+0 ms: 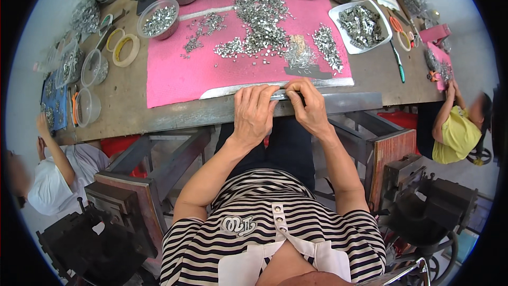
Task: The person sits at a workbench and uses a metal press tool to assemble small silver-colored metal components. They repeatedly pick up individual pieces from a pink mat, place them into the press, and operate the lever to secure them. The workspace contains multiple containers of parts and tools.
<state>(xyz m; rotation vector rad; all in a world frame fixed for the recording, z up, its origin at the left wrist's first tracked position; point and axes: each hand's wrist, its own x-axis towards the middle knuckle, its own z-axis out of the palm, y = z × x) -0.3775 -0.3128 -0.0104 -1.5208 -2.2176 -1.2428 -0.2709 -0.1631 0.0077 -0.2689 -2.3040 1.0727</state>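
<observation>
At the table's near edge, my left hand (pixel 253 112) and my right hand (pixel 309 107) come together with bent fingers. Between them is a short, narrow silvery metal strip (pixel 279 95), gripped from both ends; the fingertips cover much of it. Just beyond my hands lies a pink mat (pixel 180 77) with a silvery front border. A pile of small shiny metal pieces (pixel 259 16) spreads over its middle. Nearer my right hand, thin metal slivers (pixel 301 62) lie on a dark grey flat piece (pixel 312 72), beside a smaller heap of metal pieces (pixel 327 47).
Clear tubs of metal pieces (pixel 159 20) line the mat's far side, and a white square dish (pixel 389 34) stands right. Tape rolls (pixel 127 50) lie left; orange-handled scissors (pixel 397 25) and a green-handled tool (pixel 400 71) lie right. Other people sit at both sides, near dark machines (pixel 100 233).
</observation>
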